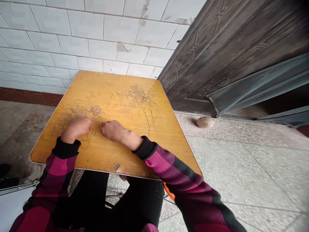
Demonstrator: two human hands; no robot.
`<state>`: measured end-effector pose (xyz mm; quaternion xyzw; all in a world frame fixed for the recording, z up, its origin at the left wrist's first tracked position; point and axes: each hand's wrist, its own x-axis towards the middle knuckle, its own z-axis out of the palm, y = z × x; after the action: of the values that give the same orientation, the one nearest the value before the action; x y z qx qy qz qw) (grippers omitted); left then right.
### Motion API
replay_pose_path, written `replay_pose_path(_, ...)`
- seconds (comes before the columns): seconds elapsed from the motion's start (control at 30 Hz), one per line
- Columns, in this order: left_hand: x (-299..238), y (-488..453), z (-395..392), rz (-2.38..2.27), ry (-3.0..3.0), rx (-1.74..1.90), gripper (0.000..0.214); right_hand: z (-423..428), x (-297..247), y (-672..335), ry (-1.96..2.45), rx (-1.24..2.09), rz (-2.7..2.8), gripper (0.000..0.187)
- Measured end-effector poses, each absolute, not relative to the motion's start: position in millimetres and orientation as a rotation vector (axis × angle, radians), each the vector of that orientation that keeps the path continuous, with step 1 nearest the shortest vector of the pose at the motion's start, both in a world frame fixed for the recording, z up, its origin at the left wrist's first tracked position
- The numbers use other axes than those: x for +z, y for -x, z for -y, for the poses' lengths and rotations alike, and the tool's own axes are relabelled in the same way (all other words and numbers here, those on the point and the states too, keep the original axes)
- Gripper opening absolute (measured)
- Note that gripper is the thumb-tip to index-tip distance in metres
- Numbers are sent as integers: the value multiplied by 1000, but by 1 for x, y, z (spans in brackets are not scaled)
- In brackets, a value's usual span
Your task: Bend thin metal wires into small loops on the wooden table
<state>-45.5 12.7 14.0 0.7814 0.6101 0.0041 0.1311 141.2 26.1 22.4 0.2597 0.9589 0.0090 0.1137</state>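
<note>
My left hand (76, 128) is closed low over the near side of a heap of looped metal wires (95, 109) on the left of the table. Just to its right, my right hand (114, 130) is also closed, knuckles up, near the tabletop. A gap separates the two hands. Fingertips are hidden on both, so what they grip cannot be made out. Beneath and between the hands, a few bent wire loops (87, 139) lie on the wood. Past the heap sits a lone wire (93, 95) bent like a figure eight.
A second tangle of wires (137, 96) lies at the far right of the yellow wooden table (135, 154), with looped, long-tailed wires (147, 116) nearer me. A white tiled wall (116, 29) stands behind. To the right are a dark carved door (193, 64) and a ball (205, 122).
</note>
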Motion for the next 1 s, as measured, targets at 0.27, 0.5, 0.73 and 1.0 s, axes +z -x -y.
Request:
replay_pose_path(0.27, 19, 27, -8, -1599, -2345, 233, 19, -24, 6, -186, -866, 43, -2988, 22)
replay_pose_path(0.5, 27, 17, -6, -1288, -1994, 314, 22, -23, -3, -220, -1047, -82, -3257, 20)
replay_pose_path(0.73, 24, 3, -3, -1101, -1608, 512, 34, -24, 1, -227, -1283, -209, -3374, 18)
replay_pose_path(1.0, 15, -8, -3, -1016, -1415, 676, 26, -23, 0, -231, -1413, -1843, -3022, 3)
